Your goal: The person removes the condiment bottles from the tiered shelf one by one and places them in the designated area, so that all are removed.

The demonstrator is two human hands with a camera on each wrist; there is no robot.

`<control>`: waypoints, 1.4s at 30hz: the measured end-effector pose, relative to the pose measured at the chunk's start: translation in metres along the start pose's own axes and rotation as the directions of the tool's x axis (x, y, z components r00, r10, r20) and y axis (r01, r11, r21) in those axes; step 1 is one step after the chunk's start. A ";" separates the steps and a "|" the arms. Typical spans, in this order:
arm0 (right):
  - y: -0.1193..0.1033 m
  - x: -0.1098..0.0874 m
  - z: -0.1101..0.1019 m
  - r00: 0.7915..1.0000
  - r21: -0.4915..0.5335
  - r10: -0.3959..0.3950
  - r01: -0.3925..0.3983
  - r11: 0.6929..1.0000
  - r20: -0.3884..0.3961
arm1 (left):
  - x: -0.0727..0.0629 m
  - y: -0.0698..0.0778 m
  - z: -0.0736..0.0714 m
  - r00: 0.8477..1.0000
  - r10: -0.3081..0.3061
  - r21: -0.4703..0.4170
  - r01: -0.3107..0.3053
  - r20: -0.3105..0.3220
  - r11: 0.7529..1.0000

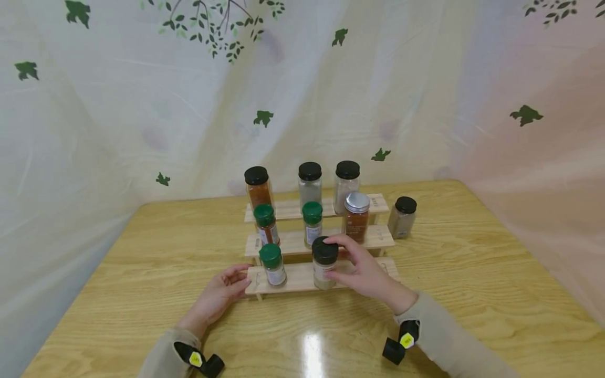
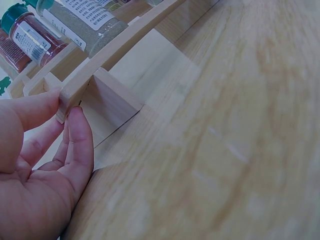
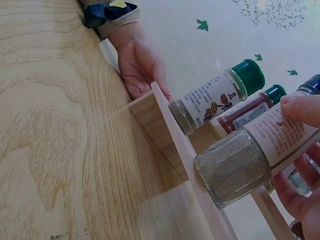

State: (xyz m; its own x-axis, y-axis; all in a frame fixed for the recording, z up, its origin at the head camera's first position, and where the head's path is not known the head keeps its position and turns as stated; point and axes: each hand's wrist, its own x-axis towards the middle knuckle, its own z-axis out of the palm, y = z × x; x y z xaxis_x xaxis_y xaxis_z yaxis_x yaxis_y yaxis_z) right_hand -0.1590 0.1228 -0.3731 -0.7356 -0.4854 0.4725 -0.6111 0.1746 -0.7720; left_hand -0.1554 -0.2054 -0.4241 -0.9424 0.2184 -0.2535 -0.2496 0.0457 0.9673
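Note:
My right hand grips a black-lidded glass spice jar at the lowest step of a wooden three-tier rack. In the right wrist view the jar shows greyish powder and a printed label, its base close over the shelf's front edge. At the rack's left end my left hand pinches the lowest shelf board, thumb on one face and fingers behind the other. A green-capped spice jar stands on the same shelf, between my left hand and the held jar.
The middle tier bears two green-capped jars and a silver-lidded jar of red spice. Three black-lidded jars stand on the top tier. Another black-lidded jar is on the wooden table, right of the rack. A leaf-patterned curtain hangs behind.

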 end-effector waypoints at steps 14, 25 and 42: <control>-0.003 0.003 -0.002 1.000 -0.011 0.013 -0.013 1.000 0.018 | 0.001 0.000 -0.001 1.000 0.003 0.000 -0.003 0.005 1.000; -0.006 0.004 -0.003 0.999 -0.034 0.038 -0.037 0.999 0.038 | 0.000 0.001 0.000 1.000 -0.001 -0.005 0.001 0.007 1.000; -0.006 -0.003 -0.006 0.999 -0.007 -0.036 0.036 0.999 0.033 | 0.000 0.000 -0.001 1.000 -0.012 -0.001 0.012 -0.007 1.000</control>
State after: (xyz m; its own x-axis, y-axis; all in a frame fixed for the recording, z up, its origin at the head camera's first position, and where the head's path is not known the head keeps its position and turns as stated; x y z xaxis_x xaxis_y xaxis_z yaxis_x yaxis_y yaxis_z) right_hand -0.1550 0.1287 -0.3674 -0.7032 -0.5193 0.4857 -0.6394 0.1630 -0.7514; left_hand -0.1559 -0.2058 -0.4242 -0.9408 0.2114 -0.2649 -0.2608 0.0475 0.9642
